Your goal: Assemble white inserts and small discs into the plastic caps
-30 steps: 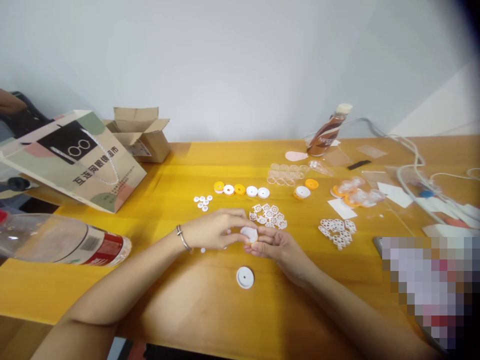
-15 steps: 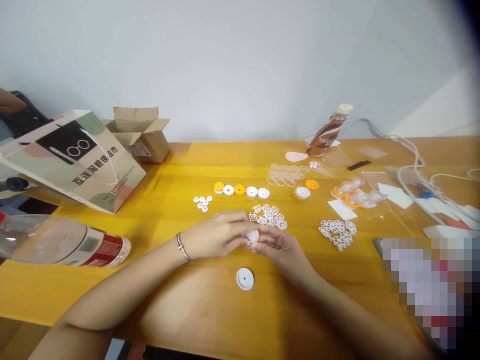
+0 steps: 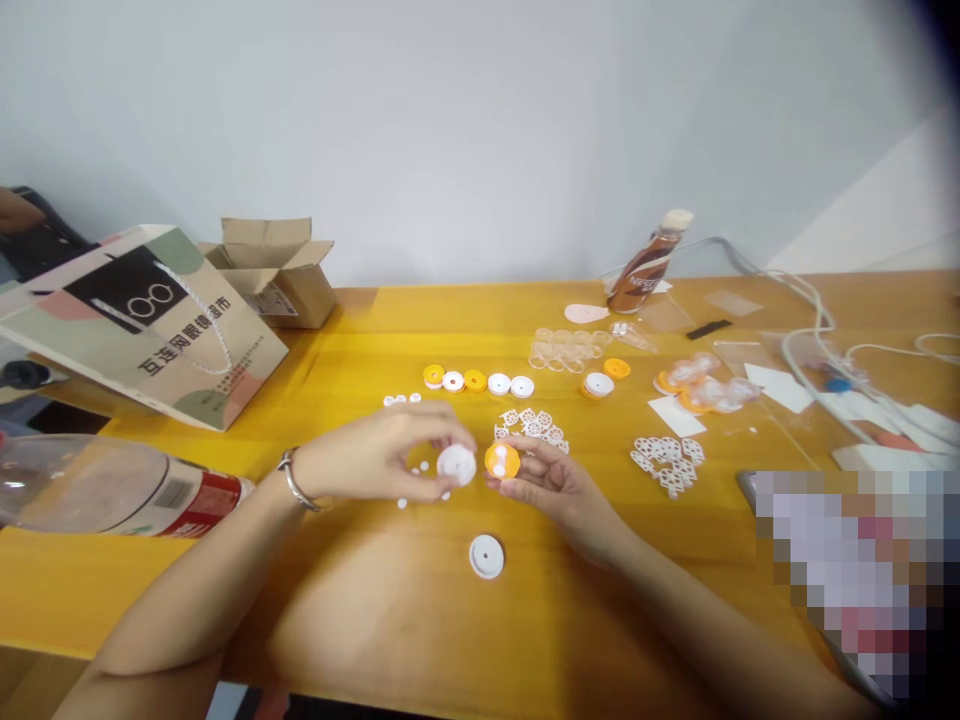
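Note:
My left hand (image 3: 375, 455), with a metal bracelet at the wrist, pinches a small white round cap (image 3: 456, 465) by its fingertips. My right hand (image 3: 547, 480) holds an orange round piece (image 3: 502, 461) with small white bits inside it, right beside the white cap. Both hands hover just above the yellow table (image 3: 375, 600). A white disc with a centre hole (image 3: 487, 556) lies on the table just below them. A few tiny white dots lie under my left hand.
A row of orange and white discs (image 3: 478, 381), white lattice pieces (image 3: 534, 428) (image 3: 666, 462) and clear rings (image 3: 566, 350) lie beyond my hands. A plastic bottle (image 3: 120, 487) lies at the left, with a paper bag (image 3: 142, 320) and a cardboard box (image 3: 274, 270) behind it. A brown drink bottle (image 3: 645, 265) and cables stand at the right.
The white cap and the orange piece, held together before, have come apart. My left hand has drawn the white cap to the left, and the orange piece's inside now shows.

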A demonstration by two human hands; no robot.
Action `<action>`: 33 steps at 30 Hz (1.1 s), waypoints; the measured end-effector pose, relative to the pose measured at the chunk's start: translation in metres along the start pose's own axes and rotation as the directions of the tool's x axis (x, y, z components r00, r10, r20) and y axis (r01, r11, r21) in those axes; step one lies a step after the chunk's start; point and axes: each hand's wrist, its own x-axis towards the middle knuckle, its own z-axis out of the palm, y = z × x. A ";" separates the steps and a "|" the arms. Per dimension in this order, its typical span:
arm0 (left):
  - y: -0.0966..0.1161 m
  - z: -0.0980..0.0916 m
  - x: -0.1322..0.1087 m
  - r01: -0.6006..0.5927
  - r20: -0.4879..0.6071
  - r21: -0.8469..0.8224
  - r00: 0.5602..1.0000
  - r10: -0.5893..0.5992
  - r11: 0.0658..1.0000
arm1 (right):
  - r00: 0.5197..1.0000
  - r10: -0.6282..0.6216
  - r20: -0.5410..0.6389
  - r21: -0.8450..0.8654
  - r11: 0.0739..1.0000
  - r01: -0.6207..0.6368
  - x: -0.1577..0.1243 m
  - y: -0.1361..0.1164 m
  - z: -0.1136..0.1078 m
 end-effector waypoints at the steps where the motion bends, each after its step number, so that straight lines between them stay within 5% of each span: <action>1: 0.000 0.001 -0.002 0.004 0.098 0.026 0.995 -0.006 1.000 | 1.000 -0.006 -0.003 0.004 1.000 0.006 0.000 0.000 0.000; 3: -0.001 0.009 -0.006 -0.021 0.272 0.083 0.962 -0.003 0.996 | 1.000 -0.019 -0.009 0.007 1.000 0.019 0.001 0.000 -0.001; 5: -0.003 0.025 -0.006 -0.067 0.335 0.145 0.942 0.015 0.987 | 0.999 -0.040 -0.015 0.010 0.999 0.040 0.002 0.001 -0.002; 11: -0.012 0.070 0.001 -0.145 0.312 0.345 0.950 0.033 0.927 | 0.999 -0.028 -0.029 0.024 0.999 0.028 0.006 0.005 -0.005; 16: -0.011 0.065 0.001 -0.177 0.281 0.325 0.956 0.083 0.929 | 0.998 -0.025 -0.060 0.016 1.000 0.026 0.007 0.005 -0.008; 19: -0.005 0.051 0.001 -0.081 0.209 0.297 0.978 0.018 0.952 | 0.998 -0.029 -0.063 0.009 1.000 0.029 0.009 0.006 -0.011; 24: -0.006 0.049 0.009 0.137 -0.144 0.091 0.982 -0.123 0.986 | 1.000 -0.025 0.004 -0.012 1.000 0.025 0.009 0.010 -0.013; 29: -0.020 0.069 0.018 0.188 -0.124 -0.166 0.970 -0.210 0.968 | 1.000 -0.018 0.017 -0.051 0.999 0.019 0.008 0.010 -0.010; 33: -0.023 0.073 0.018 0.185 -0.141 -0.114 0.970 -0.200 0.976 | 1.000 -0.024 -0.019 -0.098 0.995 0.022 0.008 0.010 -0.008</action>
